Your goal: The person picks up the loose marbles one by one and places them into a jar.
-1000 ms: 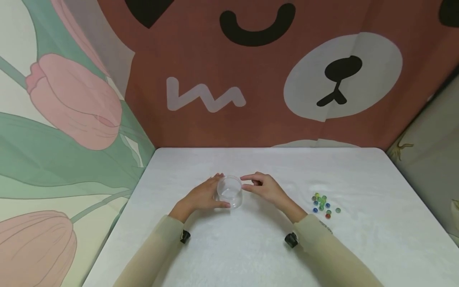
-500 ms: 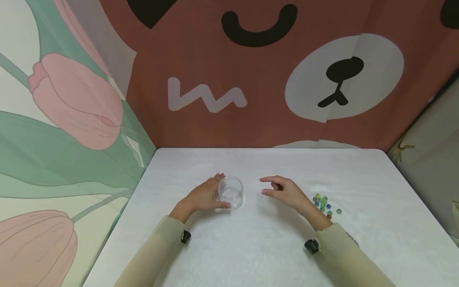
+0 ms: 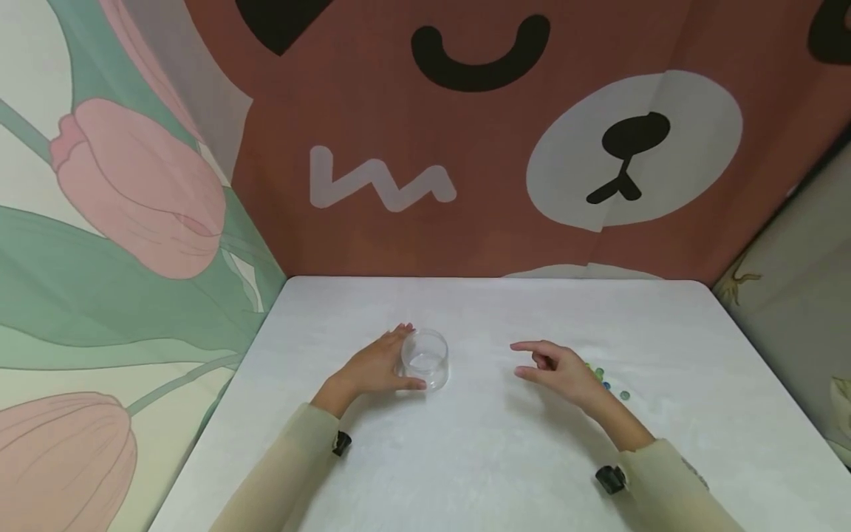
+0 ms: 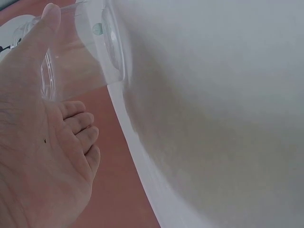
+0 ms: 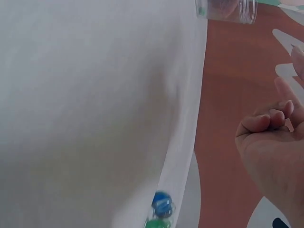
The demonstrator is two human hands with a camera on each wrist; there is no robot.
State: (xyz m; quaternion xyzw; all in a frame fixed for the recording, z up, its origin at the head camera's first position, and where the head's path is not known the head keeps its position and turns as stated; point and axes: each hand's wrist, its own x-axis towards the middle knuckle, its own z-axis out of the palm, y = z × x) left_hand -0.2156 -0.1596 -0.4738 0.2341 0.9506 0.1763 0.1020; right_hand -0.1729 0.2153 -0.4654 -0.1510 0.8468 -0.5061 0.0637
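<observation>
One clear jar (image 3: 424, 362) upright on a white table (image 3: 465, 458), long axis vertical, threaded mouth up. Left hand (image 3: 372, 367) curled about it, thumb on the near side, fingers round the far side. A pale green marble (image 4: 97, 29) shows through the wall, down by the base. Right hand (image 3: 565, 373) well apart from the jar and apparently raised off the surface; index finger and thumb spread with a gap between, remaining fingers bent in, nothing seen in the grip. Loose marbles (image 3: 600, 372) lie just to the right, past the knuckles, partly hidden by hand and wrist; blue and green ones show in the right wrist view. Key relation, as judged: index finger and thumb point left, toward the jar, with the loose pieces behind them, so those tips would have to sit farther right to meet any. Right hand clearly the nearer. Round pieces, no long axis to match.
</observation>
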